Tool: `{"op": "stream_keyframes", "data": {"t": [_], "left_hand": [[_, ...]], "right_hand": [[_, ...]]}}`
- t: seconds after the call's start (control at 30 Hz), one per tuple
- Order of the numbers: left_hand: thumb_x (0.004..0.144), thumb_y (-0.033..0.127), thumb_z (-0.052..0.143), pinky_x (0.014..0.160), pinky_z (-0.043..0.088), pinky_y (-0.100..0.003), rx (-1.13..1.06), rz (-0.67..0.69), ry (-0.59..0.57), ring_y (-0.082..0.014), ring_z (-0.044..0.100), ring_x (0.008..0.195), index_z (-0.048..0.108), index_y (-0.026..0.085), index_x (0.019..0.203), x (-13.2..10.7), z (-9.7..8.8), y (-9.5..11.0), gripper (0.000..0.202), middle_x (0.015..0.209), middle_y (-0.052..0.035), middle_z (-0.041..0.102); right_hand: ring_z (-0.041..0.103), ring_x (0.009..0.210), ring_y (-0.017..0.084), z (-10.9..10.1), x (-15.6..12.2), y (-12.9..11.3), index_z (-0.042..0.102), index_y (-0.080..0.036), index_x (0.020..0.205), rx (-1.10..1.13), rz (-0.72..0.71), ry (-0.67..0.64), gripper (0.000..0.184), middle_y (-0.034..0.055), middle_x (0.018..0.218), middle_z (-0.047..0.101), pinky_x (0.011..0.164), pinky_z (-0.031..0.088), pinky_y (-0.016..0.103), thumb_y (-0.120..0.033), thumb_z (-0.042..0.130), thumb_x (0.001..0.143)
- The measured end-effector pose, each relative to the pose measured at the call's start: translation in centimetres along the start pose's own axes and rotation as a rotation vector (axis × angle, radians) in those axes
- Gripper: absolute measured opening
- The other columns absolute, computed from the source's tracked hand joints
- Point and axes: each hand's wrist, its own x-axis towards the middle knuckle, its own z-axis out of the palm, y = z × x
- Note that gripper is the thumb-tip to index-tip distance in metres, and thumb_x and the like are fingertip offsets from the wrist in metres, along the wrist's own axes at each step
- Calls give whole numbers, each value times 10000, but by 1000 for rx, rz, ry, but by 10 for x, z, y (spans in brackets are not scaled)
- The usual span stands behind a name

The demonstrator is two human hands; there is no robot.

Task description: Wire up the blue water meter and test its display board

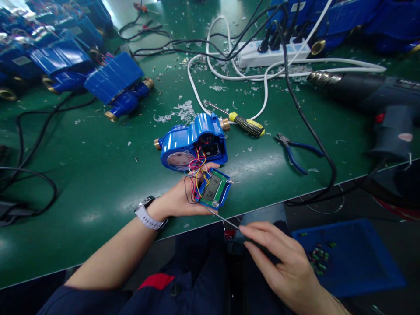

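My left hand (179, 199), with a watch on its wrist, grips a green circuit board with a small LCD display (213, 188) in a blue frame. Red, yellow, blue and black wires (197, 166) run from the board to an opened blue water meter (180, 144) with brass ends, lying on the bench just beyond. Between the fingers of my right hand (282, 262) is a thin metal tool (226, 220), its tip at the board's lower edge near my left fingers. Its exact kind is not clear, as the fingers cover its rear end.
On the green bench (98, 175) lie a yellow-black screwdriver (247, 124), blue-handled cutters (292, 151) and a heat gun (367, 96). Behind are a white power strip (275, 51), tangled cables and more blue meters (114, 78). A blue tray (370, 258) holding small parts is below the bench edge.
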Motion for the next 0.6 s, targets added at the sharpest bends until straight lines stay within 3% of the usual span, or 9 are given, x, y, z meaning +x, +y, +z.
{"op": "stream_keyframes", "data": {"t": [0.17,0.33,0.6], "left_hand": [[685,318,815,1014,437,-382,38,20,11,-256,596,1100,300,242,1425,0,-1,0,905,1295,-121,540],[694,334,807,988,458,-384,21,1,3,-246,616,1047,286,220,1428,0,0,2,908,1180,-104,604],[678,322,822,979,459,-365,31,19,13,-234,616,1029,310,238,1405,0,0,-1,892,1200,-100,586]], "right_hand": [[635,950,110,2,2,1,629,-162,1157,-6,14,0,304,57,1032,648,846,518,173,-38,539,894],[635,953,112,3,-1,1,625,-153,1150,-22,-7,-3,297,65,1032,644,845,519,169,-35,529,895],[642,877,133,4,-2,-1,628,-132,1133,-69,-70,-7,291,90,980,633,764,546,207,-16,523,888]]}}
